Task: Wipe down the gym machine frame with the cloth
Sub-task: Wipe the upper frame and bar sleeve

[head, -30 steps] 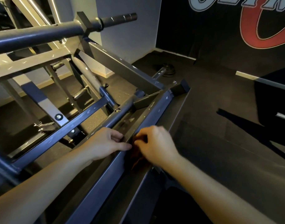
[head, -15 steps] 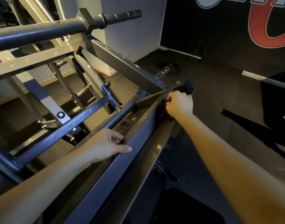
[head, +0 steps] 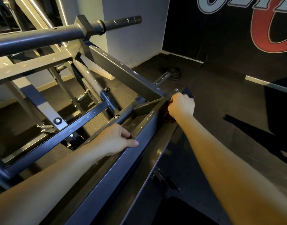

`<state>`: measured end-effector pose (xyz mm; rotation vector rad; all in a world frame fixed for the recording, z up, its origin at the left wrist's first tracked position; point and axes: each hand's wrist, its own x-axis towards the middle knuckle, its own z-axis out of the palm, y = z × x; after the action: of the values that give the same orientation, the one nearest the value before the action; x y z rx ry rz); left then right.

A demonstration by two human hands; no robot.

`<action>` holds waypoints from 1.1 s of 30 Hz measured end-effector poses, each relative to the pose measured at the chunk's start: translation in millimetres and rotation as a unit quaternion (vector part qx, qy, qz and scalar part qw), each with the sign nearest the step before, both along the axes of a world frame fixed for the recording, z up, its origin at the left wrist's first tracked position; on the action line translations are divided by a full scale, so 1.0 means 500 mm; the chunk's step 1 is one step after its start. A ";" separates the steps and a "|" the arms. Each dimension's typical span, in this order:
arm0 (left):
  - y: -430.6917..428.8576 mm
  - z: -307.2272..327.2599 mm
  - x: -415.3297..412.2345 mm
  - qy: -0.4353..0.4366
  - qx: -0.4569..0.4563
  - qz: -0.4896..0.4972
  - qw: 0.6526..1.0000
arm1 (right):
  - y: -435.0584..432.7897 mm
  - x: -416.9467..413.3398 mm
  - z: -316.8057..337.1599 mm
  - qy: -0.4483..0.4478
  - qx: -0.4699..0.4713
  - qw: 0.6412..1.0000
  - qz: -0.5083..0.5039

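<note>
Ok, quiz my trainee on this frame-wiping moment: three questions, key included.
1. True or false: the left hand grips the frame rail and holds no cloth.
2. Where is the dark red cloth? A) under the right hand at the rail's far end; B) on the floor; C) over the plate-loading sleeve.
3. Fill in: on the floor past the rail's far end lies a weight ____.
Key: 1 true; 2 A; 3 plate.

Right hand (head: 181, 106) and cloth (head: 166, 117) at far end of frame beam (head: 123, 161), left hand (head: 113, 140) nearer
</note>
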<state>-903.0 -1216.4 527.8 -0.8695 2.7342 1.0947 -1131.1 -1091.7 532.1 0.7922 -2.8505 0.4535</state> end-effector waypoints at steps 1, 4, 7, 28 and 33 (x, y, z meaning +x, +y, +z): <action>0.001 0.000 0.001 0.003 0.010 0.003 1.000 | 0.005 0.009 -0.006 -0.007 -0.013 1.000 0.013; 0.002 -0.002 0.004 0.011 0.032 0.010 0.999 | 0.037 0.050 -0.025 -0.048 -0.029 0.992 0.110; 0.001 -0.005 0.002 0.013 0.034 0.010 0.999 | 0.034 0.024 -0.017 -0.042 0.012 0.992 0.120; -0.005 0.000 0.006 0.003 0.031 0.004 1.000 | 0.048 0.078 0.031 -0.279 -0.134 0.935 0.174; 0.061 0.063 0.003 0.231 -0.055 0.043 0.970 | 0.090 0.119 0.066 -0.396 -0.318 0.855 0.103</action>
<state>-901.7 -1185.9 559.1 -0.8431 3.1862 1.3183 -1071.8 -1046.6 565.2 0.9010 -2.8742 2.0364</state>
